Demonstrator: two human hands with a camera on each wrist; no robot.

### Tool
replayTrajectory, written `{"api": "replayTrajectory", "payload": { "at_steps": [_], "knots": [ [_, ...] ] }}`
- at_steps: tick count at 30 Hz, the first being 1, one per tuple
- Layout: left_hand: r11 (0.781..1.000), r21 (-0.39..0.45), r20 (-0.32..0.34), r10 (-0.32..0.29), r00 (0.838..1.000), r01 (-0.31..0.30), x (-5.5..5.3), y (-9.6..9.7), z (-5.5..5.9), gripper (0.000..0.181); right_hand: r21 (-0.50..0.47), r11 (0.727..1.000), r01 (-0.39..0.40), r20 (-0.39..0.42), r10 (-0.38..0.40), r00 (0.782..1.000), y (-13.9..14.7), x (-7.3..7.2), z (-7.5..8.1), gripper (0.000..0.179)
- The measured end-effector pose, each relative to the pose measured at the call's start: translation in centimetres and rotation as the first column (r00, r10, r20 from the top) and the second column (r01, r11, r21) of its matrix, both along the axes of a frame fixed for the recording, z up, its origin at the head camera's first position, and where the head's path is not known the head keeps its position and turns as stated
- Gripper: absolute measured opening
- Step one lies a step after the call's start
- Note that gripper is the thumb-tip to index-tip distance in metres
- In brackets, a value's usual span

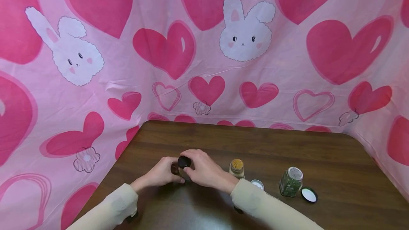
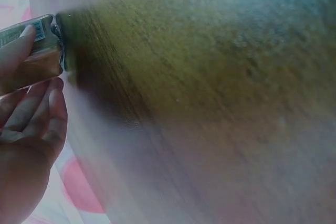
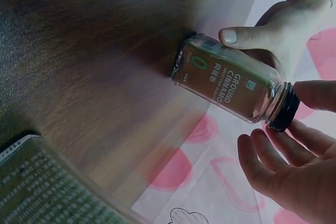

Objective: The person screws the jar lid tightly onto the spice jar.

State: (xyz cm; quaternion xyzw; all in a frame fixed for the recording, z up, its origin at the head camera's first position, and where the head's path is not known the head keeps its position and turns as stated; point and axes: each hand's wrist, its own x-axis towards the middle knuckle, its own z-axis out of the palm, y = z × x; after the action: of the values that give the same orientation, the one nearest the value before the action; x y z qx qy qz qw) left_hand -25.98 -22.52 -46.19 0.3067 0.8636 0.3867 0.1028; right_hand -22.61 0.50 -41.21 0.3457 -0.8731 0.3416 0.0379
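Observation:
A clear glass spice jar labelled ground cinnamon, with brown powder inside, stands on the table under a black lid. My left hand grips its body low down, thumb on one side and fingers on the other; the left wrist view shows the jar between them. My right hand holds the lid from the other side. In the right wrist view that hand has its thumb against one side of the lid and fingers at the other.
To the right stands an uncapped jar of yellow-orange powder, a lid lying by it. Farther right are a jar of green flakes and an upturned black-rimmed lid. Pink heart-and-rabbit cloth hangs around the wooden table.

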Motion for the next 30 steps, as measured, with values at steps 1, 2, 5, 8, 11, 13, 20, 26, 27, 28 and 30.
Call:
{"api": "replayTrajectory", "payload": {
  "at_steps": [1, 2, 5, 8, 11, 13, 20, 26, 27, 28, 30],
  "knots": [
    [1.0, 0.009, 0.006, 0.0, 1.0, 0.0, -0.03, 0.0, -0.01, 0.039, -0.001, 1.0, 0.0, 0.004, 0.0, 1.0, 0.0, -0.01, 0.04, 0.039],
    [1.0, 0.016, 0.011, 0.0, 1.0, 0.0, -0.06, 0.0, -0.03, 0.039, 0.0, 1.0, 0.0, 0.007, 0.0, 1.0, 0.01, -0.01, 0.07, 0.039],
    [1.0, 0.03, 0.021, -0.003, 1.0, 0.002, -0.1, 0.0, -0.1, 0.041, -0.002, 1.0, 0.001, 0.023, -0.001, 1.0, 0.02, -0.04, 0.14, 0.037],
    [0.999, 0.036, 0.025, -0.003, 1.0, 0.002, -0.06, 0.0, -0.11, 0.04, -0.004, 1.0, -0.001, 0.033, 0.001, 0.999, 0.03, -0.05, 0.17, 0.035],
    [0.999, 0.036, 0.019, -0.002, 1.0, 0.002, -0.06, 0.0, -0.12, 0.04, -0.01, 1.0, -0.005, 0.044, 0.005, 0.999, 0.06, -0.05, 0.23, 0.034],
    [1.0, 0.031, 0.011, 0.0, 1.0, 0.0, -0.07, 0.0, -0.13, 0.039, -0.014, 1.0, -0.007, 0.051, 0.008, 0.999, 0.1, -0.04, 0.28, 0.034],
    [1.0, 0.022, -0.004, 0.006, 1.0, -0.006, -0.17, -0.02, -0.16, 0.038, 0.005, 1.0, 0.01, 0.042, -0.01, 0.999, 0.16, -0.04, 0.31, 0.036],
    [1.0, 0.022, -0.004, 0.006, 1.0, -0.006, -0.18, -0.08, -0.35, 0.039, 0.027, 0.999, 0.029, 0.019, -0.03, 0.999, 0.02, 0.01, 0.12, 0.036],
    [1.0, 0.025, -0.002, 0.004, 1.0, -0.004, -0.17, -0.07, -0.39, 0.04, 0.031, 0.999, 0.034, 0.018, -0.035, 0.999, 0.0, 0.02, 0.08, 0.036],
    [1.0, 0.028, 0.001, 0.003, 1.0, -0.003, -0.15, -0.08, -0.41, 0.04, 0.033, 0.999, 0.04, 0.017, -0.04, 0.999, -0.01, 0.03, 0.06, 0.036],
    [0.999, 0.032, 0.008, 0.0, 1.0, -0.001, -0.11, -0.08, -0.42, 0.04, 0.034, 0.998, 0.048, 0.02, -0.049, 0.999, -0.01, 0.05, 0.03, 0.037]
  ]
}}
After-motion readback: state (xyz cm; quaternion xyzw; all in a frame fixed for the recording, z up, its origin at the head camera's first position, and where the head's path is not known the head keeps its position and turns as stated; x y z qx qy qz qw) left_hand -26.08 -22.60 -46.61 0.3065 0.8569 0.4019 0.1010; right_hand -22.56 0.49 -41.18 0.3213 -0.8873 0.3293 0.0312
